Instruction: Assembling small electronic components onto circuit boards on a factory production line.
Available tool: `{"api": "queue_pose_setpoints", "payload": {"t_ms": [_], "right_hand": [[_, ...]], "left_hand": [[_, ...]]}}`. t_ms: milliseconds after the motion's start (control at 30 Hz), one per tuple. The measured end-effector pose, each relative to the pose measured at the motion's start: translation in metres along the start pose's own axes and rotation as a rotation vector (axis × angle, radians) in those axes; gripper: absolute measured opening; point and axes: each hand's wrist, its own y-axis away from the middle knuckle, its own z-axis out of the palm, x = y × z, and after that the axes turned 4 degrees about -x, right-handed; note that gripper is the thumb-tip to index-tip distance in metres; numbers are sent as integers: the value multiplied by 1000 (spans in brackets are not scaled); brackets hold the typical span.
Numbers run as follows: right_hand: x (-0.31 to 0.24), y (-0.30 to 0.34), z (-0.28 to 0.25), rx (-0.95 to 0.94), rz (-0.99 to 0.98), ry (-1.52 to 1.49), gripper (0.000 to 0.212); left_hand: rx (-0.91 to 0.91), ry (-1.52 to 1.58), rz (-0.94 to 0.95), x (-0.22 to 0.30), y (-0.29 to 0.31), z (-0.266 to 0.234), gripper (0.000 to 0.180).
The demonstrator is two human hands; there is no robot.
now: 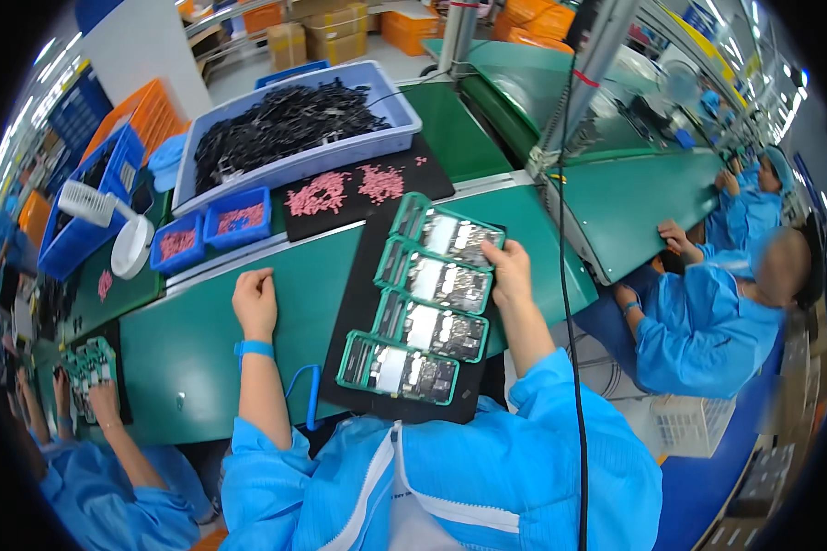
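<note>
Green plastic-framed circuit boards (x4) (423, 323) are set on black rectangular mat (362, 294); farthest one's edge pinched by R hand (511, 271), mat-right. L hand (255, 303), mat-left, loosely curled. Prob. light, stiff, fragile; best held by rims.

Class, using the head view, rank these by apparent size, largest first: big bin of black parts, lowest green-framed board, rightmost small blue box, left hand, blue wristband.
1. Big bin
2. Lowest green-framed board
3. Small blue box and left hand: too alike to rank
4. Blue wristband

Ceiling lights (804, 77) glow — a metal post (604, 57) stands beside green worktables (193, 354).
</note>
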Motion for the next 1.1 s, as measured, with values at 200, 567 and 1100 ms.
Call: {"api": "queue_pose_setpoints", "payload": {"t_ms": [200,567,1100], "right_hand": [[-56,-26,-127,496,-366,-65,27],[-86,-103,-273,887,-401,325,40],[-28,84,-36,20,-1027,1193,28]], "left_hand": [[-37,-8,-54,-2,-1,2,10],[-78,-70,85,-18,-5,17,9],[-135,-79,35,-2,1,8,10]]}}
